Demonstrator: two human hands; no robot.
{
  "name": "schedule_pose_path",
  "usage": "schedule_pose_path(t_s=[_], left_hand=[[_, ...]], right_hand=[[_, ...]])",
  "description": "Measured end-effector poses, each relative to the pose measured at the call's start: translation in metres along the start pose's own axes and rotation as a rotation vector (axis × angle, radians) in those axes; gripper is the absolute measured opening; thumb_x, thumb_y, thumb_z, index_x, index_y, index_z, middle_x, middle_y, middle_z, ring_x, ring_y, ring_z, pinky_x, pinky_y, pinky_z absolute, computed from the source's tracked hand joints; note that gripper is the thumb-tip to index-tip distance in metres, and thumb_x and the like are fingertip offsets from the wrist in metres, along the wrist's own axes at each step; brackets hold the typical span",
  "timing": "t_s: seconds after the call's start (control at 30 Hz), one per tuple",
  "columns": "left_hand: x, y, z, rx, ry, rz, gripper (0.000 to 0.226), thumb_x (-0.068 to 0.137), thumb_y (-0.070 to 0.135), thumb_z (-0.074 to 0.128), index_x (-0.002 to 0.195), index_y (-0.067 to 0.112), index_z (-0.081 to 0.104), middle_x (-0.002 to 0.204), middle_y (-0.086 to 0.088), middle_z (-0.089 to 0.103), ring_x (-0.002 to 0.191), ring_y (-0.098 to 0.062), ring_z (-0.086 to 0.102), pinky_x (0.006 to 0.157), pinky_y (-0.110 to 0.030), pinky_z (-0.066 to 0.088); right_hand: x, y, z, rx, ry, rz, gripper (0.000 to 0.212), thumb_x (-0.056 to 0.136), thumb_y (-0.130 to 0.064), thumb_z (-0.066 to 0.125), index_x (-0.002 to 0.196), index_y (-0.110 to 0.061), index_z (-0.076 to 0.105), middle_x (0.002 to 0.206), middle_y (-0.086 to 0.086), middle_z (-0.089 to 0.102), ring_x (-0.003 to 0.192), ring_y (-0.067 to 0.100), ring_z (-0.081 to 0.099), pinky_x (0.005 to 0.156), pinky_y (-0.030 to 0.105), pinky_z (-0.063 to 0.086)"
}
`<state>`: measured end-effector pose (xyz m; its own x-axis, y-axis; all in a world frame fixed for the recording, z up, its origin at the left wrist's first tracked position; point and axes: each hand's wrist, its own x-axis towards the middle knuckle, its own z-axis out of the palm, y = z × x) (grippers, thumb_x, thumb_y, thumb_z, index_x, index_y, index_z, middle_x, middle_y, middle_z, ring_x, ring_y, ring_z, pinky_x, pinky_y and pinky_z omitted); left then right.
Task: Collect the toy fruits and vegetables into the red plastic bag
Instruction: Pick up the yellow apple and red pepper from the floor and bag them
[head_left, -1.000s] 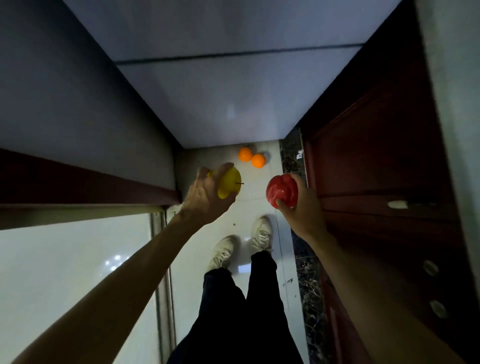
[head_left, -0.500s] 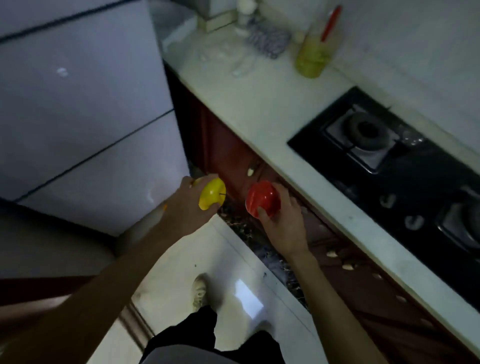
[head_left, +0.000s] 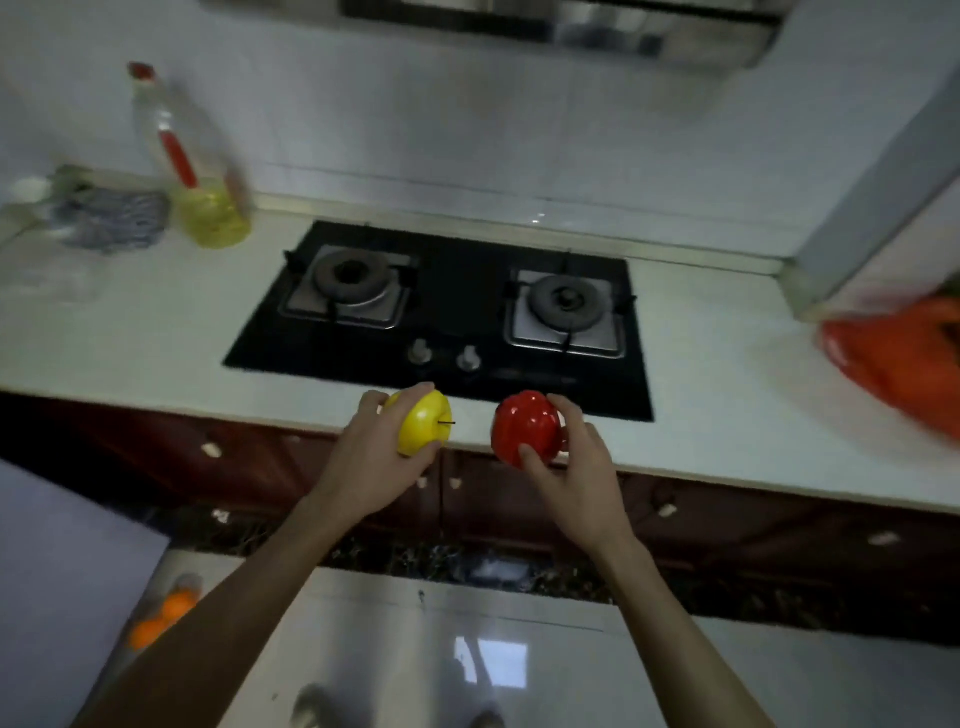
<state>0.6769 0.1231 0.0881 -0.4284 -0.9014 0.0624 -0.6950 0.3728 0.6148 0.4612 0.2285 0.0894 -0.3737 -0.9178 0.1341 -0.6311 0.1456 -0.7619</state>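
Two toys are in hand and not yet bagged. The left hand (head_left: 370, 462) curls its fingers and thumb round a yellow toy apple (head_left: 422, 423), and the right hand (head_left: 576, 473) grips a red toy pepper (head_left: 524, 426) the same way. Both are held in the air just over the front edge of the tabletop (head_left: 717, 395), in front of the gas stove (head_left: 447, 312).

The red plastic bag (head_left: 893, 364) lies on the tabletop far to the right, well apart from both hands. It is blurred and partly cut off by the frame, so I cannot tell what it already holds.

Down on the floor (head_left: 395, 649), at the lower left, a pair of orange toy fruits (head_left: 174, 607) lie uncollected. By my judgement the task is partway through: these two toys have to be carried across and dropped in, and then the orange ones fetched.
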Motion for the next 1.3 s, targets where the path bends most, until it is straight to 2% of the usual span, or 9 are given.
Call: schedule_pose_path(t_s=[0.1, 0.23, 0.33, 0.4, 0.63, 0.73, 1.03, 1.3], left_hand=[[0.018, 0.056, 0.035, -0.013, -0.056, 0.095, 0.067, 0.084, 0.044, 0.067, 0.142, 0.044, 0.034, 0.126, -0.007, 0.041, 0.097, -0.032, 0.06, 0.073, -0.027, 0.046], [0.035, 0.13, 0.082, -0.084, -0.141, 0.249, 0.067, 0.083, 0.044, 0.068, 0.141, 0.047, 0.034, 0.122, -0.004, 0.041, 0.104, -0.029, 0.055, 0.083, -0.034, 0.046], [0.044, 0.178, 0.111, -0.113, -0.194, 0.336, 0.068, 0.08, 0.043, 0.069, 0.139, 0.048, 0.036, 0.119, -0.002, 0.043, 0.104, -0.029, 0.056, 0.089, -0.037, 0.048], [0.049, 0.208, 0.128, -0.125, -0.228, 0.397, 0.067, 0.079, 0.042, 0.07, 0.138, 0.047, 0.038, 0.117, -0.001, 0.043, 0.104, -0.029, 0.057, 0.089, -0.036, 0.048], [0.08, 0.292, 0.19, -0.185, -0.374, 0.547, 0.064, 0.08, 0.044, 0.068, 0.136, 0.051, 0.037, 0.12, -0.003, 0.044, 0.107, -0.027, 0.057, 0.091, -0.031, 0.046], [0.099, 0.324, 0.211, -0.182, -0.43, 0.607, 0.065, 0.08, 0.045, 0.067, 0.137, 0.051, 0.035, 0.121, -0.002, 0.043, 0.106, -0.027, 0.058, 0.091, -0.032, 0.046], [0.161, 0.391, 0.259, -0.175, -0.517, 0.744, 0.065, 0.081, 0.045, 0.067, 0.136, 0.052, 0.034, 0.119, 0.0, 0.045, 0.105, -0.027, 0.059, 0.09, -0.034, 0.049], [0.199, 0.442, 0.315, -0.189, -0.556, 0.775, 0.066, 0.08, 0.045, 0.067, 0.138, 0.048, 0.036, 0.118, 0.001, 0.045, 0.105, -0.025, 0.058, 0.09, -0.034, 0.049]], right_hand=[[-0.016, 0.031, -0.053, -0.03, 0.094, 0.078, 0.061, 0.084, -0.032, 0.066, 0.137, -0.037, 0.036, 0.114, 0.005, 0.055, 0.103, 0.02, 0.056, 0.09, 0.036, 0.05], [-0.043, 0.068, -0.122, -0.095, 0.247, 0.175, 0.06, 0.083, -0.032, 0.066, 0.135, -0.037, 0.037, 0.108, 0.003, 0.056, 0.097, 0.018, 0.056, 0.08, 0.026, 0.043], [-0.063, 0.091, -0.161, -0.126, 0.342, 0.251, 0.06, 0.083, -0.034, 0.065, 0.135, -0.038, 0.037, 0.11, 0.003, 0.054, 0.1, 0.02, 0.056, 0.084, 0.032, 0.047], [-0.075, 0.103, -0.183, -0.138, 0.402, 0.305, 0.06, 0.083, -0.035, 0.065, 0.135, -0.039, 0.036, 0.11, 0.002, 0.052, 0.101, 0.021, 0.055, 0.088, 0.035, 0.048], [-0.09, 0.143, -0.236, -0.196, 0.549, 0.467, 0.063, 0.082, -0.038, 0.067, 0.136, -0.041, 0.035, 0.111, 0.001, 0.052, 0.102, 0.019, 0.055, 0.088, 0.031, 0.047], [-0.08, 0.156, -0.256, -0.177, 0.607, 0.513, 0.062, 0.083, -0.037, 0.066, 0.136, -0.042, 0.034, 0.115, 0.002, 0.052, 0.104, 0.02, 0.056, 0.092, 0.037, 0.049], [-0.037, 0.19, -0.306, -0.195, 0.815, 0.546, 0.06, 0.081, -0.039, 0.067, 0.132, -0.044, 0.036, 0.108, -0.003, 0.051, 0.099, 0.016, 0.056, 0.088, 0.038, 0.051], [-0.021, 0.249, -0.345, -0.192, 0.855, 0.624, 0.06, 0.081, -0.038, 0.069, 0.132, -0.044, 0.037, 0.111, -0.004, 0.053, 0.099, 0.012, 0.054, 0.087, 0.034, 0.051]])
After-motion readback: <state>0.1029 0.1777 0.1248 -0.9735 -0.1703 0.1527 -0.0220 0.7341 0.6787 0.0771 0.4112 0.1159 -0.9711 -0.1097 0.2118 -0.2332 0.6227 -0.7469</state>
